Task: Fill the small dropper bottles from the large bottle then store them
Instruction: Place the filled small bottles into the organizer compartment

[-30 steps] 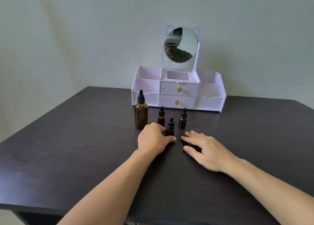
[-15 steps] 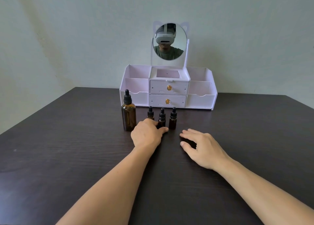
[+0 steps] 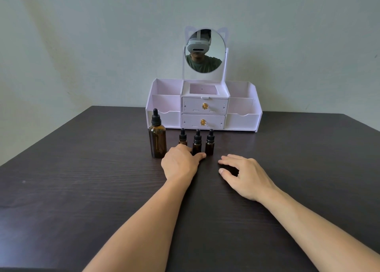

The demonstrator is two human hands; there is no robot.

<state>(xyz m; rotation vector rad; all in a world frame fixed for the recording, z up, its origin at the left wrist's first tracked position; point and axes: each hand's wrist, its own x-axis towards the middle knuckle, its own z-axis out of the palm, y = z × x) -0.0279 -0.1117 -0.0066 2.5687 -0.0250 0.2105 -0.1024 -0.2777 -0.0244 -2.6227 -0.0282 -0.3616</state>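
Observation:
A large amber dropper bottle with a black cap stands upright on the dark table. To its right, three small amber dropper bottles stand in a row: left, middle, right. My left hand is curled at the base of the middle small bottle, with the thumb in front of it; it hides the lower part of the left one. My right hand rests on the table just right of the row, fingers loosely bent, holding nothing.
A white organiser with two shut drawers, open side compartments and a round mirror stands behind the bottles against the wall. The table's edges run at the far left and right.
The view has shifted, so everything sits lower and more central. The middle small bottle now stands in line with the other two. My right thumb has spread from the fingers.

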